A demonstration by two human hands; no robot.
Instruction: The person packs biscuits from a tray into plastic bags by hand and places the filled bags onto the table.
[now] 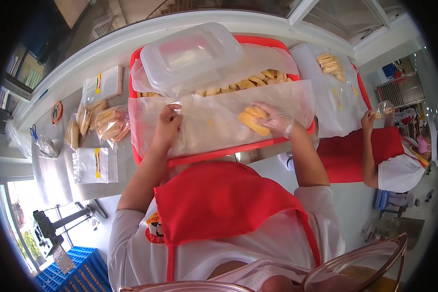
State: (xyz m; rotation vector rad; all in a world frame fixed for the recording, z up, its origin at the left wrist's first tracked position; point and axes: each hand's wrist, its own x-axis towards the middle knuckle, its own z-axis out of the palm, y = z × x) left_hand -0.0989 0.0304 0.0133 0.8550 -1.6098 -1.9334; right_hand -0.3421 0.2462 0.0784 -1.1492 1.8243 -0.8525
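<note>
The right hand (278, 121), in a clear plastic glove, is closed on a small bunch of yellow finger biscuits (252, 121). The bunch sits over the right half of a pale sheet (297, 104), which covers the near part of a red tray (214, 156). The hand grips it from the right, so most of the bunch juts out leftward past the fingertips — toward the left hand (169, 125). The long axis of the biscuits runs slantwise, with the left ends a little farther off and the right ends nearer the person.

The left hand is bare and well apart from the bunch, over the left part of the sheet and roughly level with the right hand. Its fingers are curled in, close to a shiny edge of clear plastic; I cannot tell whether they are clamped on it. Between the two hands lies only a stretch of the pale sheet and plastic — the right hand is clearly the nearer one to the biscuits. Beyond the sheet, more biscuits (258, 79) show in a row, with a clear plastic tub (194, 53) at the far left.
</note>
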